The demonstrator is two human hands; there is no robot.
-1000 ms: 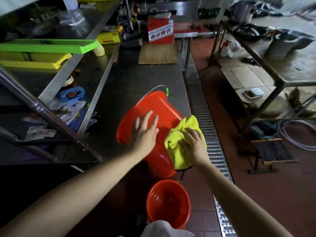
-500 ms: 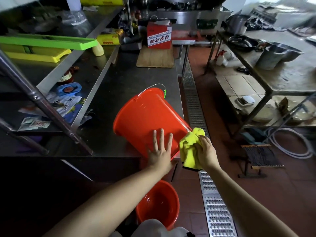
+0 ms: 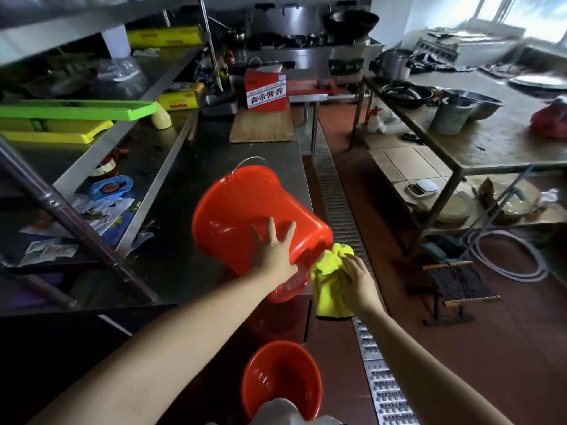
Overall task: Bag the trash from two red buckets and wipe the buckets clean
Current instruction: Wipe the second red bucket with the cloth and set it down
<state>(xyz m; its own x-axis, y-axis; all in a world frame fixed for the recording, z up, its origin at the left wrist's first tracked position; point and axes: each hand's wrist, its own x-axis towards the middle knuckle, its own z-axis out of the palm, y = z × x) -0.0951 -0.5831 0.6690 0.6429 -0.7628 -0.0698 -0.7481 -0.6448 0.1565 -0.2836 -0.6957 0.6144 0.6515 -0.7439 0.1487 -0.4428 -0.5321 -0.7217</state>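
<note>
Red, glossy plastic forms the bucket (image 3: pixel 245 210) lying tilted on its side at the near right corner of the steel table (image 3: pixel 190 167), its base pointing toward the person and hanging just over the table's edge, its thin wire handle (image 3: pixel 245 163) arching at the far rim. The left hand (image 3: pixel 273 251) lies flat on the bucket's smooth wall near the base, fingers straight and spread apart. The right hand (image 3: pixel 357 282) grips a fluffy yellow cloth (image 3: pixel 329 271), fingers curled into its bunched folds; the cloth's top touches the lower right edge of the bucket, and its loose end hangs down past the table's edge. Below, on the dark red tiled floor (image 3: pixel 460 363), a second red bucket (image 3: pixel 282 378) stands upright with its round mouth open upward, ribbed rings visible inside. A perforated metal drain grate (image 3: pixel 334 191) runs along the floor just right of the table. Farther along the table rests a flat wooden board (image 3: pixel 260 125) with a red carton (image 3: pixel 265 90) printed with white characters at its far end. On the left shelf (image 3: pixel 147 84) lie green and yellow plastic trays (image 3: pixel 70 118).
</note>
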